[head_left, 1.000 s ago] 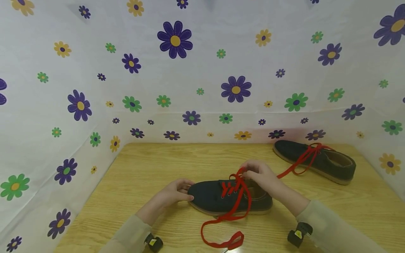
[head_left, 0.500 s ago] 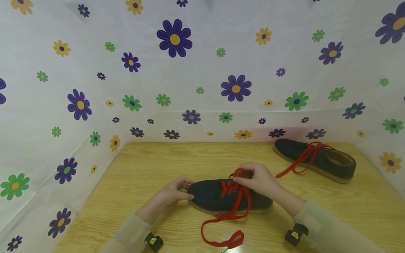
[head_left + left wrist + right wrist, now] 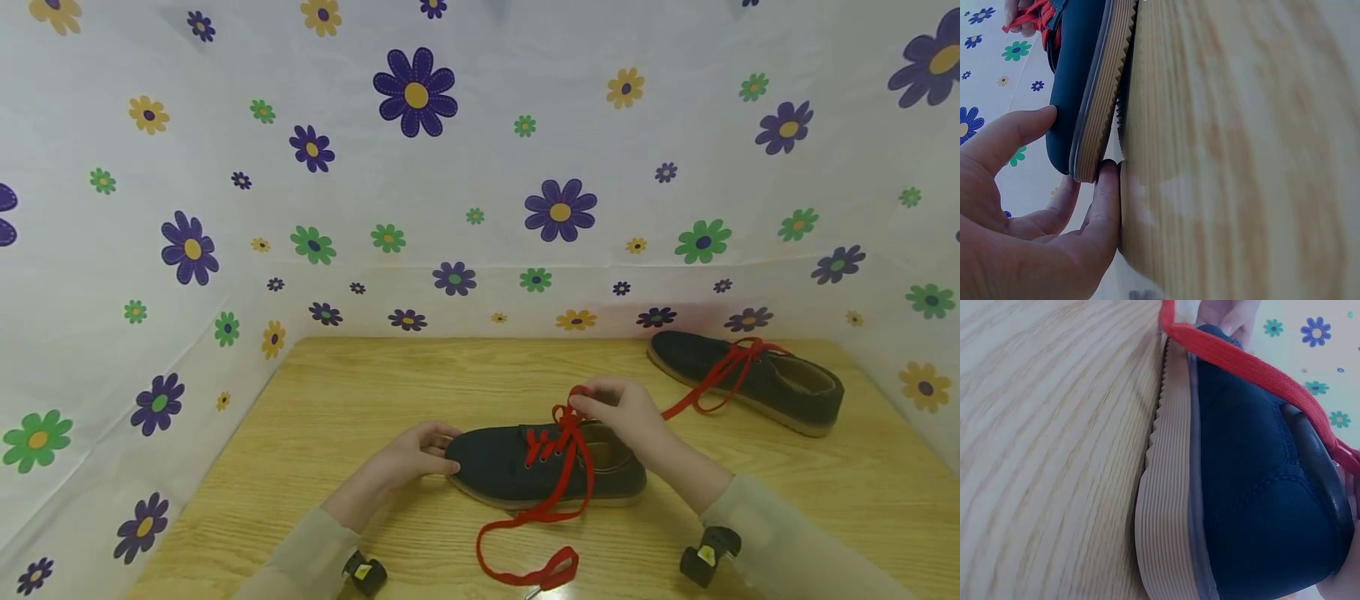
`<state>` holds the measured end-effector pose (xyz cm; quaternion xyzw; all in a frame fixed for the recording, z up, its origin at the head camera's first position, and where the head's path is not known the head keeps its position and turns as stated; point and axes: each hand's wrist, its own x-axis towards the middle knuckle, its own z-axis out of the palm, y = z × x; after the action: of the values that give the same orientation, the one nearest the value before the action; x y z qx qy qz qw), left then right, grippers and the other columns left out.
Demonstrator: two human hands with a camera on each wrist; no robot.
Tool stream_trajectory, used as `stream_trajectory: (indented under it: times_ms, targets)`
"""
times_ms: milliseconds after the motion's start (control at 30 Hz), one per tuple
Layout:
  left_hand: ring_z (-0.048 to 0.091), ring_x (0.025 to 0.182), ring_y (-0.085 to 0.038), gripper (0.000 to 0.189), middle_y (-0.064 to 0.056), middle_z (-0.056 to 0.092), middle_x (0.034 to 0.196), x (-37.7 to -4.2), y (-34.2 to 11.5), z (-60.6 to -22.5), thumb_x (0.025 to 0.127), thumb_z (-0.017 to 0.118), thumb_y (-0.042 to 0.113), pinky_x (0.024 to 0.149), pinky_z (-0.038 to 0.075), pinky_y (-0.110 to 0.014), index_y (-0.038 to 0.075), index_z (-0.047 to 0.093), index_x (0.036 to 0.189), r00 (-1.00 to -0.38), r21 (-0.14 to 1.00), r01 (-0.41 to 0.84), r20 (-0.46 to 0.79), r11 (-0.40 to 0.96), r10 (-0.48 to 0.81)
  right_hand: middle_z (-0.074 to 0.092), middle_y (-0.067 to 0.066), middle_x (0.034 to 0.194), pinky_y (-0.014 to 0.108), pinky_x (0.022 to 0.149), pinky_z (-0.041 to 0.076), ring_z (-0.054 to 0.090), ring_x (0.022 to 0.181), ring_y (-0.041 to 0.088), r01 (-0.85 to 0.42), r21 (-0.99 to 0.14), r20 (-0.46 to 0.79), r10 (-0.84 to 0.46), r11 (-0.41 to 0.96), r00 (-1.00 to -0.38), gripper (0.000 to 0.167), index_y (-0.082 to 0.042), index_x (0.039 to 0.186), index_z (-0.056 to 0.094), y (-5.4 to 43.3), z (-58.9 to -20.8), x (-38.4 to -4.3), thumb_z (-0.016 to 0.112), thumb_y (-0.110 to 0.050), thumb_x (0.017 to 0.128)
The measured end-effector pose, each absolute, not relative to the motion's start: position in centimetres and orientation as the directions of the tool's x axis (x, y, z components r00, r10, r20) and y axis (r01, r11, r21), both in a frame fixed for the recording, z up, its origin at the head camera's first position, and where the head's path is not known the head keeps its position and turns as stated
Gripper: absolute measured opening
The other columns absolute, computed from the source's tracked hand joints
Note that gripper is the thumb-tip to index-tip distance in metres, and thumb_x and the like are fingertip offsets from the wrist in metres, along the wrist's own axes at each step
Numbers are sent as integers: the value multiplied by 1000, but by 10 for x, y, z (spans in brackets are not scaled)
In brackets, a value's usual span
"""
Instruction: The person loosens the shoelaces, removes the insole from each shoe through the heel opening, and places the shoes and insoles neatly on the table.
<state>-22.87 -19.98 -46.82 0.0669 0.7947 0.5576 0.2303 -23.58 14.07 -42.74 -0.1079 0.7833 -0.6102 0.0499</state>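
Note:
A dark navy shoe (image 3: 491, 462) with a ribbed tan sole lies on the wooden table, toe pointing left. My left hand (image 3: 408, 454) grips its toe; in the left wrist view the thumb (image 3: 1038, 122) presses the upper and a finger reaches under the sole (image 3: 1099, 119). Above the shoe's opening, my right hand (image 3: 618, 408) pinches a small raised loop of the red shoelace (image 3: 532, 577) between thumb and fingers. Loose lace hangs over the near side and curls on the table. In the right wrist view most of the right hand is cut off at the edge.
A second dark shoe (image 3: 806, 404) with a tied red lace (image 3: 723, 371) stands at the back right, one lace end trailing toward my right forearm. A white flowered cloth (image 3: 480, 150) walls the table (image 3: 360, 375) at the back and sides.
My right hand dipped left over the shoe's opening, then came back up and right, drawing the lace loop upward. The opening shows again. My left hand stayed on the toe.

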Motion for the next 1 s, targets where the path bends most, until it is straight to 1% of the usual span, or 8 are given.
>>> stream_trajectory:
  times_ms: [100, 233, 367, 533, 667, 767, 900, 1000]
  targets:
    - [63, 116, -25, 57, -24, 60, 136, -229, -200, -469, 92, 76, 3, 100, 53, -38, -7, 54, 143, -885, 918, -150, -291, 367, 364, 70, -12, 86, 24, 89, 57, 68, 86, 6, -46, -984, 14, -188, 171, -982, 18, 4, 105, 72, 142, -426, -236, 70, -14, 102]
    - [63, 115, -25, 57, -23, 60, 136, -230, -200, -468, 92, 77, 3, 98, 53, -36, -7, 54, 143, -886, 917, -151, -291, 368, 361, 71, -14, 86, 20, 90, 55, 68, 86, 5, -29, -993, 9, -172, 113, -985, 17, 0, 107, 73, 145, -427, -236, 67, -16, 104]
    - [63, 114, -25, 56, -22, 61, 134, -230, -201, -469, 92, 77, 3, 97, 53, -35, -7, 55, 142, -887, 917, -146, -287, 371, 361, 71, -11, 86, 21, 90, 56, 68, 86, 5, -72, -993, 49, -217, 96, -975, 19, 7, 108, 70, 146, -428, -236, 65, -12, 104]
    - [63, 112, -23, 55, -21, 62, 132, -230, -201, -470, 91, 77, 3, 96, 53, -34, -7, 55, 141, -887, 920, -144, -284, 366, 364, 73, -5, 92, 23, 85, 57, 68, 86, 7, -154, -966, 84, -313, 207, -946, 24, 11, 111, 69, 145, -430, -236, 67, -12, 103]
    - [64, 109, -21, 55, -20, 63, 130, -230, -201, -471, 91, 77, 2, 94, 53, -33, -7, 55, 141, -885, 923, -149, -284, 354, 368, 72, 3, 95, 24, 74, 54, 64, 82, 11, -255, -894, 110, -372, 367, -922, 19, 1, 105, 73, 142, -430, -235, 75, -18, 100]
    - [64, 109, -21, 56, -19, 63, 130, -230, -201, -471, 91, 77, 3, 95, 53, -32, -6, 55, 142, -885, 924, -152, -285, 350, 368, 72, 3, 94, 24, 70, 50, 60, 78, 10, -347, -818, 153, -409, 459, -900, 14, -9, 100, 75, 139, -431, -234, 80, -20, 96]
    - [64, 110, -21, 56, -20, 63, 131, -229, -201, -470, 91, 77, 3, 96, 53, -33, -6, 55, 142, -887, 923, -154, -287, 354, 362, 72, 1, 94, 24, 70, 49, 56, 78, 7, -439, -754, 217, -445, 489, -869, 9, -14, 97, 78, 137, -433, -232, 85, -17, 92]
    - [64, 112, -22, 57, -21, 62, 133, -229, -201, -469, 91, 77, 3, 97, 53, -35, -6, 55, 142, -888, 920, -154, -288, 360, 358, 72, 1, 96, 24, 71, 48, 55, 81, 6, -464, -743, 238, -457, 483, -857, 7, -12, 96, 79, 137, -433, -231, 84, -15, 92]
